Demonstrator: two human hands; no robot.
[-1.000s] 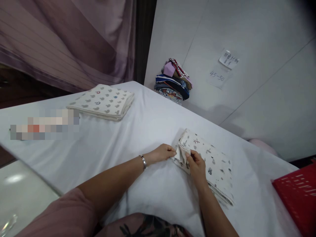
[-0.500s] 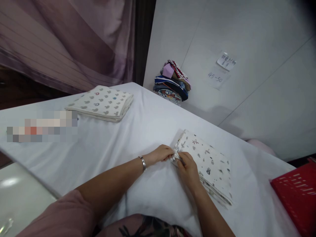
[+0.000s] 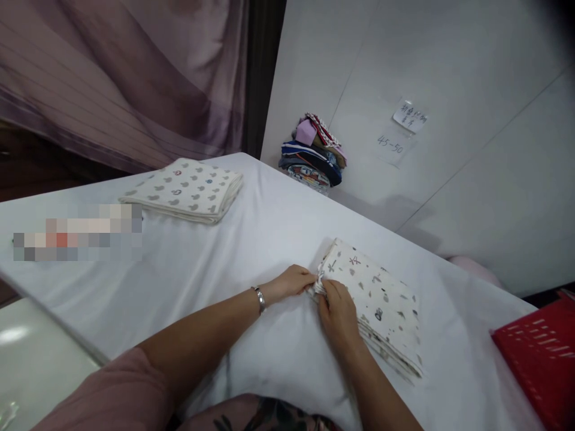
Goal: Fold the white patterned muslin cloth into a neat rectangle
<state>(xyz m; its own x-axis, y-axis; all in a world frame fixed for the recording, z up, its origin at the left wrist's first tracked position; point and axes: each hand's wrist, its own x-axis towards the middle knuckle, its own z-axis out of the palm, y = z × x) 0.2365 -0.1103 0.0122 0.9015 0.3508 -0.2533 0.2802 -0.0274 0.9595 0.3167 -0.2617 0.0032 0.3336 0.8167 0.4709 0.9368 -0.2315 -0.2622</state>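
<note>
Looks like an indoor room, part home and part small workroom; hard to say firmly which. Leans toward a home through the sheer mauve curtain (image 3: 126, 78) hung in soft folds beside a dark upright strip (image 3: 267, 66), and through the folded patterned cloths (image 3: 389, 296) lying on a table (image 3: 276, 221) spread with white fabric. Leans toward a workroom through handwritten notes (image 3: 409, 117) stuck to the pale wall (image 3: 471, 66), bearing Chinese characters and "45-50". Also furnished with a mixed pile of fabrics (image 3: 313, 157) just beyond the table, and a red slotted container (image 3: 534, 353) at the right.
</note>
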